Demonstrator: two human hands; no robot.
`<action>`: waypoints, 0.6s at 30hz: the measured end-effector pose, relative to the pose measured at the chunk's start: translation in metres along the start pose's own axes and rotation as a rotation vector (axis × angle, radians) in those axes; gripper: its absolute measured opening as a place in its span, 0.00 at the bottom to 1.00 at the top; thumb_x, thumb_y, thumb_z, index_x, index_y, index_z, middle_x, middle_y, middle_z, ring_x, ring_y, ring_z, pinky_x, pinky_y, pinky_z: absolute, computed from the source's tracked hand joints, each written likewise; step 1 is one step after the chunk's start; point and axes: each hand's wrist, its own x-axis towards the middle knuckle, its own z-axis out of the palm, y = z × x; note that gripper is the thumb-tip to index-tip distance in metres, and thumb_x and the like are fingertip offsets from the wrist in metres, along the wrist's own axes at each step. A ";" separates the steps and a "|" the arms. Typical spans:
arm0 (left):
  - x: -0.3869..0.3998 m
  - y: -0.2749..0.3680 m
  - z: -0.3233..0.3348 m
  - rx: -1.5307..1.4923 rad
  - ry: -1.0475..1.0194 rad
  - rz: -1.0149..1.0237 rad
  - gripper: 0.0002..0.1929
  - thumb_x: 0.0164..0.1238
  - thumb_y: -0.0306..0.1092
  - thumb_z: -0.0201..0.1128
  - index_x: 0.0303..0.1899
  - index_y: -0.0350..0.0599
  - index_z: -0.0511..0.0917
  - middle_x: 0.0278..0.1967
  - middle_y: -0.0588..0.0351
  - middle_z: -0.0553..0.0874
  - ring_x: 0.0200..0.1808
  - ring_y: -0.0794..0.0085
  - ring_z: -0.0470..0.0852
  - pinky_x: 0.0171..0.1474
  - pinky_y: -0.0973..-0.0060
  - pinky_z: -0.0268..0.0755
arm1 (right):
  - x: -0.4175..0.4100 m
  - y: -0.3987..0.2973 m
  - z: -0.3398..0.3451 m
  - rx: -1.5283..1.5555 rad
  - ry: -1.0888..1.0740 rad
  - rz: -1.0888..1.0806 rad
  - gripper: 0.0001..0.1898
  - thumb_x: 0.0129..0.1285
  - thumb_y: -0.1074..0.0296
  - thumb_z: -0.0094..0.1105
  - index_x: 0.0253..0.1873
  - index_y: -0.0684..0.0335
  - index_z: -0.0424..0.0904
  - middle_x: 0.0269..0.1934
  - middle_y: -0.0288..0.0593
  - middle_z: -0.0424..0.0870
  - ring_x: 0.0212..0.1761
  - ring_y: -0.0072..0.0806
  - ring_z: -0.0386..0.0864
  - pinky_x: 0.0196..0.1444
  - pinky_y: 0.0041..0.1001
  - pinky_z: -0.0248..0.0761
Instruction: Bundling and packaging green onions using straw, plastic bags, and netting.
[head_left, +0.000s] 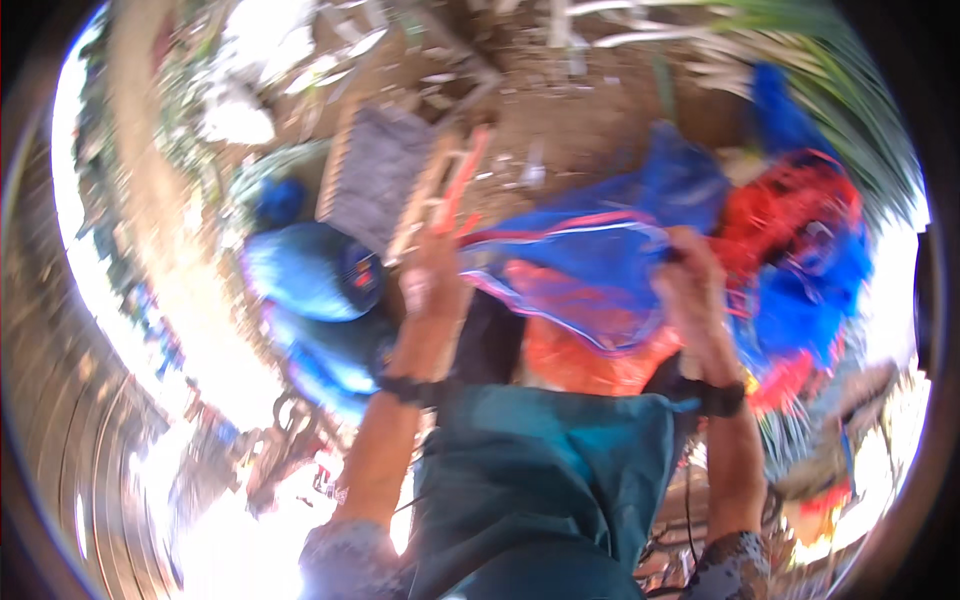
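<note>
A blue mesh net bag (585, 259) with a pink and white edge is stretched between my two hands, its mouth spread apart. My left hand (435, 281) grips one side of the rim; an orange-red strip (465, 180) sticks up just beyond that hand. On the other side, my right hand (690, 281) is closed on the rim. Orange netting (592, 360) lies below and behind the blue mesh, close to my lap. Motion blur hides the fine detail of my fingers.
Full blue sacks (311, 270) lie at left, near a wooden frame with a grey panel (379, 169). A heap of red netting (787, 210) and blue netting (802, 315) is at right. Green palm leaves (847, 97) hang at upper right, above dirt ground (570, 112) with scraps.
</note>
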 end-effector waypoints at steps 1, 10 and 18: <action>0.004 0.017 -0.014 -0.071 0.102 0.155 0.11 0.63 0.25 0.55 0.46 0.44 0.78 0.42 0.46 0.81 0.45 0.51 0.80 0.43 0.58 0.75 | 0.000 -0.010 -0.003 0.129 0.073 0.072 0.10 0.66 0.75 0.58 0.51 0.61 0.76 0.31 0.26 0.69 0.30 0.12 0.63 0.31 0.16 0.58; -0.027 0.093 -0.058 -0.747 0.062 -0.176 0.13 0.60 0.29 0.63 0.47 0.48 0.81 0.36 0.51 0.86 0.38 0.55 0.85 0.40 0.66 0.78 | -0.034 -0.005 -0.049 -1.125 -0.272 -0.090 0.17 0.57 0.79 0.58 0.53 0.66 0.74 0.41 0.52 0.79 0.37 0.47 0.79 0.38 0.40 0.71; -0.043 0.067 -0.073 -0.613 -0.024 0.217 0.07 0.57 0.29 0.63 0.38 0.49 0.77 0.31 0.54 0.78 0.37 0.58 0.82 0.37 0.63 0.76 | -0.016 0.015 -0.204 -1.458 0.103 -0.197 0.18 0.66 0.76 0.47 0.60 0.65 0.74 0.54 0.56 0.79 0.58 0.49 0.77 0.59 0.40 0.70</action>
